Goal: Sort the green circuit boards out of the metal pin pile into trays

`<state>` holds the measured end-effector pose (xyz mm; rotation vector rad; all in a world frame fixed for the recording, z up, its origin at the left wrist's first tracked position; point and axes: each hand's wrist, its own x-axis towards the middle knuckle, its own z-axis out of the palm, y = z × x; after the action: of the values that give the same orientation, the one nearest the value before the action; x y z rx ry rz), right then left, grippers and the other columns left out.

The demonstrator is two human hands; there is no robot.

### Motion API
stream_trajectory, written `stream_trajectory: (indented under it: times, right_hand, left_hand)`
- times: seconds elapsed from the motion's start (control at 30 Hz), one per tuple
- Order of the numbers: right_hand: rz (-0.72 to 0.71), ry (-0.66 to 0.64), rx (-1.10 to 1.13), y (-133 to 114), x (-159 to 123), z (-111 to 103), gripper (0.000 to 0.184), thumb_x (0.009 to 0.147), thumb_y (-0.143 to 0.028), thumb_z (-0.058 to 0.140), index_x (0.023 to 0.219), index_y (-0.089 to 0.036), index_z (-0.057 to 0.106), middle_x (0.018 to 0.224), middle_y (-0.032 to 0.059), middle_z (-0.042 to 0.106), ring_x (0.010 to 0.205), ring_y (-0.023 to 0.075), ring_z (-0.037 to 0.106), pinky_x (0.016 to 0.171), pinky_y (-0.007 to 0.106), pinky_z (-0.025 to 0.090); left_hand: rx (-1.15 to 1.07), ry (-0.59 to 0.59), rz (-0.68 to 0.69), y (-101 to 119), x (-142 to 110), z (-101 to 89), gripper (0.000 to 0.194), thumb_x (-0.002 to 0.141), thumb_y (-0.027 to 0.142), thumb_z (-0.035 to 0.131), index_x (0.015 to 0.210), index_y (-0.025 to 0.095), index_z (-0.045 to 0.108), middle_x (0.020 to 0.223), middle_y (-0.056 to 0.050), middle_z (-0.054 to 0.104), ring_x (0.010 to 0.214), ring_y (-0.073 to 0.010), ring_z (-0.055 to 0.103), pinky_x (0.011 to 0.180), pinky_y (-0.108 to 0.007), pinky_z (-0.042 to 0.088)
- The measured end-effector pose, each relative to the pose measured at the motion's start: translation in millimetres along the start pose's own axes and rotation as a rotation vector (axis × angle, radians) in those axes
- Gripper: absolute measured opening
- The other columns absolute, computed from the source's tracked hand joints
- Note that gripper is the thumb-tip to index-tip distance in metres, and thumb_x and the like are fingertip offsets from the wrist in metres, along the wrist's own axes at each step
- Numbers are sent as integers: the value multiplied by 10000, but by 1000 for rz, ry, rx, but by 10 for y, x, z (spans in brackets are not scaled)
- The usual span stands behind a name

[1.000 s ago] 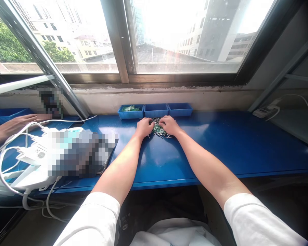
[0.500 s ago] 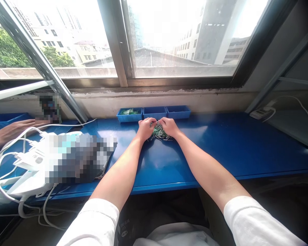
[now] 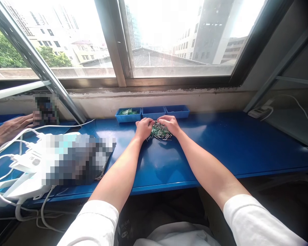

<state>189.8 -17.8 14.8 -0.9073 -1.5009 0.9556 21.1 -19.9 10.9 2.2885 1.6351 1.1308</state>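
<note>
A window fills the upper half of the view, with buildings and trees outside. Below it runs a long, glossy blue desk [image 3: 236, 150]. My two bare forearms, in short white sleeves, reach forward across it and converge near its far side. On my left, a white power strip [image 3: 23, 186] with plugs and cables sits on the desk beside a blurred-out patch; beyond it is another person's hand [image 3: 10, 133].

Against the wall, just past my fingertips, stand three joined blue bins [image 3: 154, 112]. The left one holds green pieces; what lies in the other two is too small to make out.

My left hand [image 3: 144, 127] and right hand [image 3: 170, 125] face each other with curled fingers at the far part of a loose pile [image 3: 160, 132] of small metal and green pieces. The pile lies between them and spreads from my fingertips toward my body, slightly wider than deep. Neither hand is clearly nearer: the left overlaps its left edge, the right its far right side. I cannot tell whether either grasps a piece.

Smallest are the slim metal pieces [image 3: 167, 137] along the near edge, their long axes pointing in many directions.
</note>
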Motion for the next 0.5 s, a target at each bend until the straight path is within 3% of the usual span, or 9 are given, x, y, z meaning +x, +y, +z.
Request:
stream_trajectory:
  times: [0.23,0.37,0.5]
  right_hand:
    - [-24,57,-72,63,38,-25,270,723,-396,634,841,-167,714,840,38,696,836,209,627,760,296,494]
    - [-36,228,-422,169,85,-96,316,744,-345,613,996,-180,707,974,37,687,922,226,585,856,340,466]
    - [-51,290,-736,240,115,-173,478,767,-292,576,1229,-172,605,1217,38,599,1139,268,448,996,391,369]
  left_hand:
    - [36,8,-34,22,-4,-6,265,910,349,441,1027,246,655,1104,-41,658,1086,-211,559,962,-368,340]
    - [99,54,-149,-32,22,-6,292,885,350,443,1085,239,624,1167,-58,625,1126,-226,537,968,-377,359]
    - [236,38,-319,-117,42,-54,327,831,320,453,1085,204,623,1152,-104,617,1120,-270,531,953,-422,382]
